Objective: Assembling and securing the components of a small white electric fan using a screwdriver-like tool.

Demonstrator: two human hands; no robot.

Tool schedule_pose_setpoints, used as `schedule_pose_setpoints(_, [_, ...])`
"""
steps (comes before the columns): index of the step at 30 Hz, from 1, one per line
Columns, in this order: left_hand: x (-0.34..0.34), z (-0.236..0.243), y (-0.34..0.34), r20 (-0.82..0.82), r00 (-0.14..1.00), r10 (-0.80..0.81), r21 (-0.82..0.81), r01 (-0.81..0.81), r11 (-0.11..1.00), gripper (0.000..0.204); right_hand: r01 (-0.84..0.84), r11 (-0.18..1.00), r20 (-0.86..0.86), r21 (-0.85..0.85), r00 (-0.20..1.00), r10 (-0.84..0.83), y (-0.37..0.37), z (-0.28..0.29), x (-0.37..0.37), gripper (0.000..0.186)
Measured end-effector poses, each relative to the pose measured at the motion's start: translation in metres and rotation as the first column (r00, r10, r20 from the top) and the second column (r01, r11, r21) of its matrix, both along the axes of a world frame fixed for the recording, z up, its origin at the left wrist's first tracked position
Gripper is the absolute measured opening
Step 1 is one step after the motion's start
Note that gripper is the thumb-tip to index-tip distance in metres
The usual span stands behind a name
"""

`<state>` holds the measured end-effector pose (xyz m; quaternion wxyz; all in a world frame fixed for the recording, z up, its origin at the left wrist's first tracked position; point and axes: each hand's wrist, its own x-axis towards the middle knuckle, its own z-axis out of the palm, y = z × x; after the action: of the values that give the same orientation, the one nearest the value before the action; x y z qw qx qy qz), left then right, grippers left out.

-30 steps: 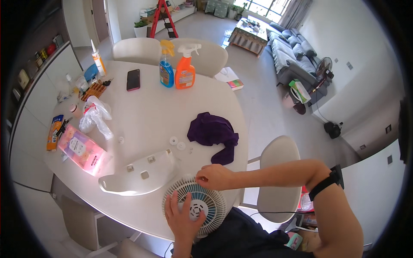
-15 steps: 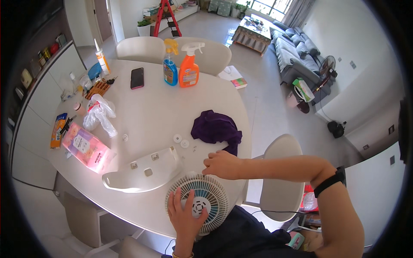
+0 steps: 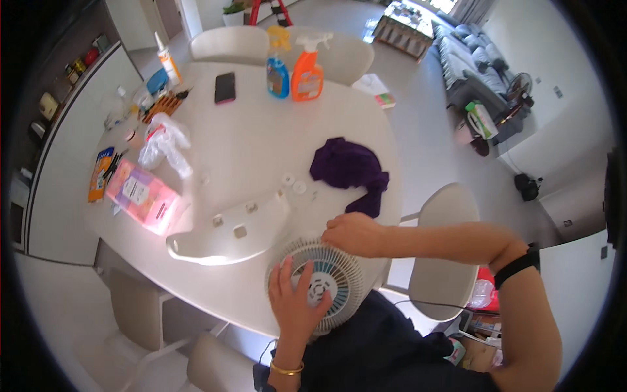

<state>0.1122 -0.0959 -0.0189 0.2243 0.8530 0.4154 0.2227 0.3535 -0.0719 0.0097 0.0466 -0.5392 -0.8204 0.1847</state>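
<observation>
A small fan (image 3: 347, 285) with a cream grille and bluish blades stands at the table's near edge, against my dark clothing. My left hand (image 3: 295, 302) lies over the grille with its fingers spread, next to the pale centre cap. At the grille's upper rim, my right hand (image 3: 356, 235) is closed in a pinch; whatever lies between its fingertips is hidden. A curved white plastic panel (image 3: 266, 223) with square holes rests to the left of the fan. Beyond it are two small white discs (image 3: 299, 187) and some tiny bits.
A purple cloth (image 3: 346, 163) lies beyond my right hand. On the white table (image 3: 228, 144) are a pink tissue pack (image 3: 140, 193), a plastic bag (image 3: 163, 144), a phone (image 3: 225, 87), and blue (image 3: 277, 78) and orange (image 3: 307, 78) spray bottles. A chair (image 3: 444, 261) stands at the right.
The whole view has shifted, so the table and fan appear farther right and higher. My left hand stays spread on the grille; my right hand stays pinched at its rim.
</observation>
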Motion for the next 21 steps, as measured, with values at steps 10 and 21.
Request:
schedule_pose_setpoints(10, [0.000, 0.002, 0.000, 0.008, 1.000, -0.008, -0.022, 0.008, 1.000, 0.066, 0.392, 0.885, -0.089, -0.252, 0.901, -0.424, 0.007, 0.013, 0.000, 0.025])
schedule_pose_setpoints(21, [-0.001, 0.002, 0.000, 0.002, 1.000, -0.017, -0.009, 0.017, 1.000, 0.065, 0.176, 0.954, -0.164, -0.245, 0.962, -0.219, 0.001, 0.015, 0.001, 0.017])
